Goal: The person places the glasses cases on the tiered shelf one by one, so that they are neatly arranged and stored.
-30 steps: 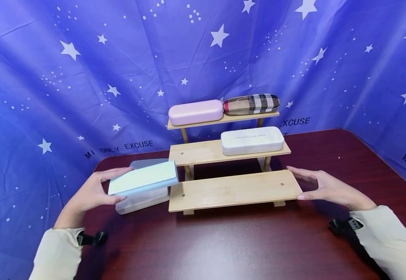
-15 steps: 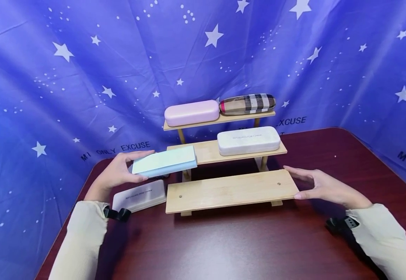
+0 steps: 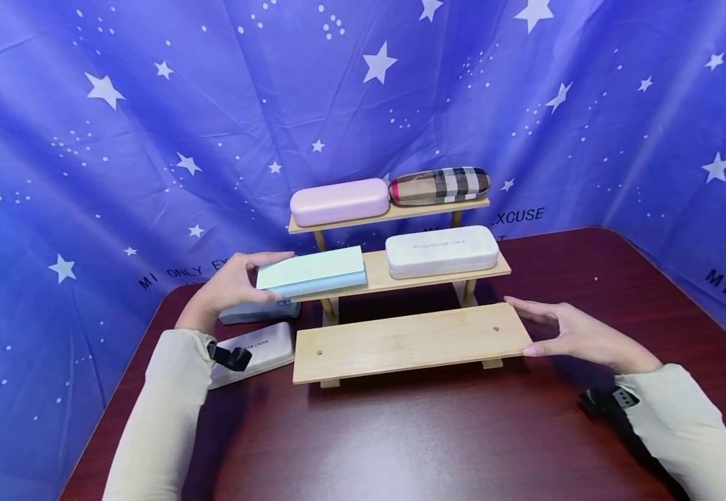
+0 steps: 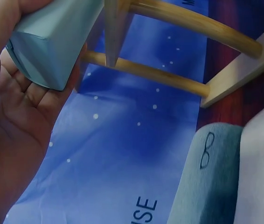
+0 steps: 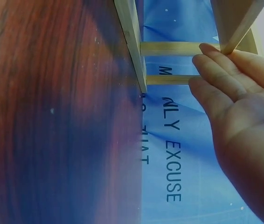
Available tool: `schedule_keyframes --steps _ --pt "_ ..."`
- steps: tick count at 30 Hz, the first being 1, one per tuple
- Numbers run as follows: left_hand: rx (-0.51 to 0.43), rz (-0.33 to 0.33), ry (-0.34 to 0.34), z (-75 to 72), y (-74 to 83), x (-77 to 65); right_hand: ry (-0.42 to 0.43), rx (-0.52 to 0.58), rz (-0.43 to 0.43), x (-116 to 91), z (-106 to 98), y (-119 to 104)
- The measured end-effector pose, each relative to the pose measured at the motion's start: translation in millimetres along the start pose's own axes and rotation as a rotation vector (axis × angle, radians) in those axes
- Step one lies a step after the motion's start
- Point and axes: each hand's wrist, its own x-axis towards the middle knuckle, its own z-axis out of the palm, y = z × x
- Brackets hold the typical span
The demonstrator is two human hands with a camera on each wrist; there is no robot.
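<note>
My left hand [image 3: 228, 287] grips the left end of a light blue glasses case [image 3: 313, 270], thumb at the front and fingers behind. The case lies over the left part of the middle shelf [image 3: 375, 271] of a three-step wooden rack. In the left wrist view, the angular end of this glasses case [image 4: 52, 46] sits between thumb and fingers beside the shelf's end. My right hand [image 3: 588, 339] holds the right end of the bottom shelf [image 3: 409, 346], thumb on the front edge and fingers at the back corner. A white glasses case [image 3: 443, 252] lies on the middle shelf's right half.
On the top shelf are a pink glasses case [image 3: 340, 202] and a plaid case [image 3: 441, 186]. A grey-blue case [image 3: 256, 312] and another white case [image 3: 269, 348] lie on the dark red table [image 3: 400, 438], left of the rack. A blue starry cloth [image 3: 275, 90] hangs behind.
My left hand has carried the light blue glasses case up and right, from above the cases on the table to the middle shelf. The right hand keeps its place on the rack.
</note>
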Motion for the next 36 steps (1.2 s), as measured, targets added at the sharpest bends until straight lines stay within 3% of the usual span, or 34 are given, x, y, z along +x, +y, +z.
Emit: schedule_keyframes --steps 10,21,36 --pt "-0.019 -0.022 -0.011 9.7 0.9 21.4 -0.003 0.013 -0.010 0.2 0.8 -1.0" --pt "-0.056 -0.050 -0.017 17.4 -0.5 28.9 -0.008 0.003 -0.034 -1.0 0.4 -2.5" --pt "-0.133 -0.069 -0.049 23.2 -3.7 36.8 -0.004 -0.013 0.001 -0.7 -0.7 -4.3"
